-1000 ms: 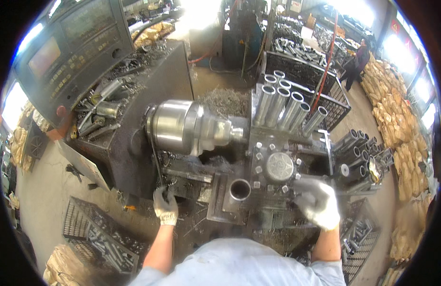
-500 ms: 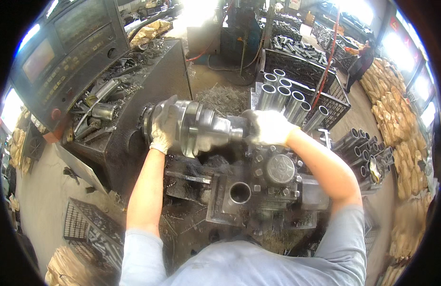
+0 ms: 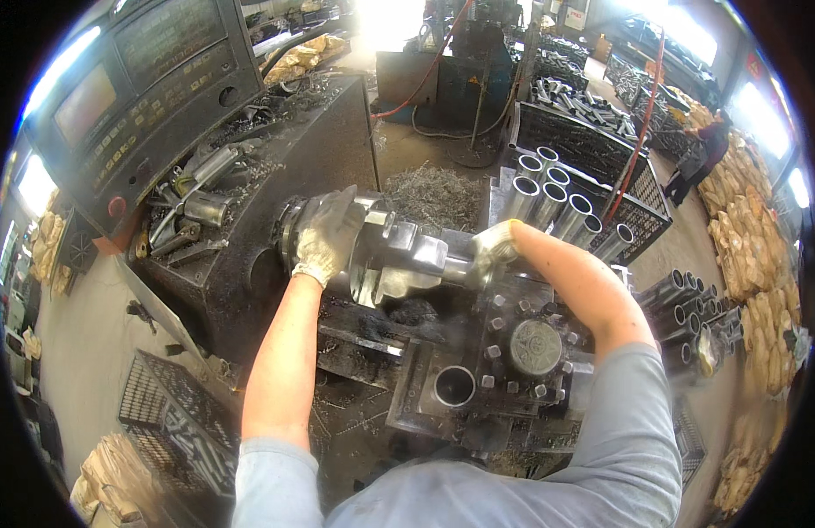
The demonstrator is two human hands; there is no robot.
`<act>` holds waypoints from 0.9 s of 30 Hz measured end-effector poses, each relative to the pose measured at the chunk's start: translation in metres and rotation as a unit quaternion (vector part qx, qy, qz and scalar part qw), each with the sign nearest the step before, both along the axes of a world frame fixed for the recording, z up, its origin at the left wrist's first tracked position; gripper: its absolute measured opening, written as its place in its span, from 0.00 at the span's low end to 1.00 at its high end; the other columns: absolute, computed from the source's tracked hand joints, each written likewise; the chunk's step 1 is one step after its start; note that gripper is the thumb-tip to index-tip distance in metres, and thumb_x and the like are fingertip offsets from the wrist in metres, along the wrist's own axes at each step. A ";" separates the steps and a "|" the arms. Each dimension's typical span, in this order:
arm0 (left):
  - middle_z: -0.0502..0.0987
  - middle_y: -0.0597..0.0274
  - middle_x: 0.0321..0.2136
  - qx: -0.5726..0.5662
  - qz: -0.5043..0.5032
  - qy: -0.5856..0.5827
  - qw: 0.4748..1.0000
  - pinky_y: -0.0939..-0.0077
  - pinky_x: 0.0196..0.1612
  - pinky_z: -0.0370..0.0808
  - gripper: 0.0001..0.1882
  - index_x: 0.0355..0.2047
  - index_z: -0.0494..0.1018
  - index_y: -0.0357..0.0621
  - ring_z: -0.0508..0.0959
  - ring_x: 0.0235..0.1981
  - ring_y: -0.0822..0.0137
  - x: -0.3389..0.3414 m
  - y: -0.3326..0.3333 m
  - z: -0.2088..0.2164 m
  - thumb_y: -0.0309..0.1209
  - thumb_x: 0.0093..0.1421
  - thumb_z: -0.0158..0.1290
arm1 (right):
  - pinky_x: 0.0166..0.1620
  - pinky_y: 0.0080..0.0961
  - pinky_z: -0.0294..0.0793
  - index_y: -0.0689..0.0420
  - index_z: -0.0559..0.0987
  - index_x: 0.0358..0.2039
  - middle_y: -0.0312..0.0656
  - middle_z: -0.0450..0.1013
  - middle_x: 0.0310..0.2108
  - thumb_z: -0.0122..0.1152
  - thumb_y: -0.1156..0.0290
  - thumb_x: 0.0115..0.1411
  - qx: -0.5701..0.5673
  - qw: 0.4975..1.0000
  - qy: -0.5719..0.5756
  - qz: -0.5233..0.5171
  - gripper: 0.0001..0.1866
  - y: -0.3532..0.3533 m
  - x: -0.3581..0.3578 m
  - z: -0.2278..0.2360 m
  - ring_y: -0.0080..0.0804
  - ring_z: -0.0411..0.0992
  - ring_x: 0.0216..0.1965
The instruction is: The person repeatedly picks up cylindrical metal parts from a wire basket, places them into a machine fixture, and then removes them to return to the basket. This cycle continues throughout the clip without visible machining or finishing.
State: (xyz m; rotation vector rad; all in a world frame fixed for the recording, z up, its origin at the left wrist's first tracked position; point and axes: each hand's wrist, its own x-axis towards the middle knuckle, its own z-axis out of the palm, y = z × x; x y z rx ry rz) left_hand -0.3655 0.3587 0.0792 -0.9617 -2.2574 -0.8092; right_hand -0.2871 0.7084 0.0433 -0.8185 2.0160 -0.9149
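Both my hands wear pale work gloves and are at the lathe spindle. My left hand (image 3: 328, 236) rests over the dark rim of the shiny stepped steel chuck (image 3: 399, 251), its fingers stretched up across the metal. To its right, my right hand (image 3: 493, 250) curls round the outer end of a short steel tube (image 3: 458, 269) that sticks out of the chuck jaws. My glove hides the tube's far end and part of my fingers. Just below that hand sits the bolted tool turret (image 3: 536, 346) with its round cap. A round socket (image 3: 454, 385) opens beside it.
Several upright steel tubes (image 3: 548, 202) stand behind my right hand; more tubes (image 3: 689, 308) lie stacked at the right. A control panel (image 3: 161, 88) rises at the left. Metal shavings (image 3: 434, 198) heap behind the chuck. Another person (image 3: 702, 158) stands far right.
The view has shifted, so the machine sits further right and lower. My right hand has drawn slightly toward the chuck and its fingers curl more. My left hand stays on the chuck.
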 end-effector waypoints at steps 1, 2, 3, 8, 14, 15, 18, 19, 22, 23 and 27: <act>0.82 0.48 0.55 -0.014 0.006 0.004 1.000 0.55 0.63 0.74 0.23 0.64 0.76 0.47 0.78 0.59 0.45 0.002 0.001 0.002 0.41 0.72 0.54 | 0.30 0.35 0.79 0.60 0.89 0.29 0.40 0.83 0.27 0.74 0.60 0.62 -0.019 0.999 0.047 0.007 0.14 -0.001 -0.001 0.000 0.24 0.77 0.24; 0.82 0.46 0.56 -0.036 0.017 -0.005 0.999 0.53 0.64 0.74 0.24 0.65 0.75 0.45 0.78 0.59 0.44 0.005 0.001 0.003 0.44 0.75 0.51 | 0.28 0.33 0.77 0.60 0.89 0.27 0.38 0.81 0.23 0.74 0.59 0.62 0.162 0.975 0.038 -0.147 0.16 -0.006 0.002 0.000 0.23 0.75 0.22; 0.82 0.45 0.55 -0.046 0.022 0.029 0.998 0.52 0.64 0.73 0.26 0.63 0.75 0.43 0.78 0.59 0.42 0.008 0.002 0.005 0.47 0.74 0.52 | 0.28 0.32 0.74 0.61 0.87 0.22 0.37 0.76 0.17 0.74 0.58 0.61 0.156 0.966 0.026 -0.203 0.19 -0.008 0.009 0.004 0.21 0.72 0.20; 0.82 0.40 0.52 -0.027 0.026 0.094 0.995 0.45 0.64 0.71 0.34 0.59 0.76 0.38 0.77 0.58 0.36 0.019 0.005 0.004 0.58 0.73 0.51 | 0.39 0.45 0.83 0.60 0.88 0.32 0.52 0.85 0.32 0.76 0.50 0.50 0.374 0.873 0.222 -0.223 0.23 -0.013 0.077 0.052 0.48 0.85 0.34; 0.83 0.44 0.52 -0.013 0.021 0.078 0.997 0.47 0.68 0.69 0.26 0.60 0.76 0.39 0.77 0.59 0.41 0.012 0.004 0.004 0.46 0.71 0.57 | 0.44 0.44 0.85 0.60 0.87 0.39 0.55 0.85 0.37 0.76 0.61 0.45 0.510 0.707 0.392 -0.295 0.22 -0.053 0.149 0.152 0.54 0.85 0.40; 0.83 0.44 0.52 0.003 0.004 0.064 0.998 0.48 0.68 0.68 0.25 0.60 0.76 0.39 0.77 0.60 0.41 0.022 0.000 0.006 0.44 0.71 0.57 | 0.45 0.44 0.85 0.61 0.85 0.41 0.56 0.84 0.38 0.77 0.59 0.44 0.467 0.708 0.416 -0.329 0.26 -0.070 0.166 0.166 0.54 0.85 0.40; 0.81 0.46 0.55 0.159 -0.113 -0.057 0.979 0.57 0.59 0.75 0.26 0.66 0.71 0.40 0.80 0.57 0.58 0.075 -0.014 0.010 0.43 0.75 0.52 | 0.45 0.43 0.84 0.64 0.81 0.46 0.60 0.83 0.40 0.77 0.51 0.45 0.341 0.720 0.375 -0.475 0.34 -0.128 0.234 0.186 0.56 0.84 0.41; 0.81 0.47 0.55 0.222 -0.215 -0.194 0.931 0.57 0.59 0.76 0.27 0.66 0.71 0.39 0.80 0.56 0.58 0.112 -0.028 0.005 0.42 0.73 0.54 | 0.43 0.42 0.84 0.64 0.81 0.48 0.57 0.84 0.39 0.77 0.51 0.46 0.293 0.742 0.327 -0.507 0.35 -0.147 0.258 0.185 0.52 0.84 0.39; 0.81 0.48 0.53 0.278 -0.400 -0.458 0.743 0.58 0.60 0.77 0.31 0.66 0.69 0.36 0.81 0.55 0.58 0.233 -0.069 -0.032 0.38 0.68 0.60 | 0.40 0.34 0.82 0.63 0.81 0.56 0.45 0.84 0.37 0.80 0.51 0.48 -0.033 0.828 0.009 -0.560 0.40 -0.211 0.306 0.131 0.34 0.82 0.34; 0.81 0.48 0.53 0.277 -0.407 -0.493 0.718 0.58 0.61 0.77 0.32 0.66 0.68 0.34 0.81 0.55 0.57 0.264 -0.077 -0.048 0.37 0.67 0.63 | 0.39 0.30 0.82 0.62 0.80 0.59 0.40 0.83 0.36 0.81 0.50 0.49 -0.108 0.835 -0.060 -0.537 0.41 -0.231 0.317 0.102 0.28 0.80 0.34; 0.82 0.53 0.41 0.378 -0.213 -0.737 0.519 0.64 0.46 0.83 0.22 0.53 0.76 0.32 0.84 0.41 0.61 0.304 -0.087 -0.099 0.33 0.64 0.65 | 0.39 0.24 0.81 0.60 0.82 0.56 0.39 0.82 0.38 0.83 0.40 0.51 -0.304 0.714 -0.189 -0.602 0.43 -0.276 0.333 -0.022 0.24 0.79 0.36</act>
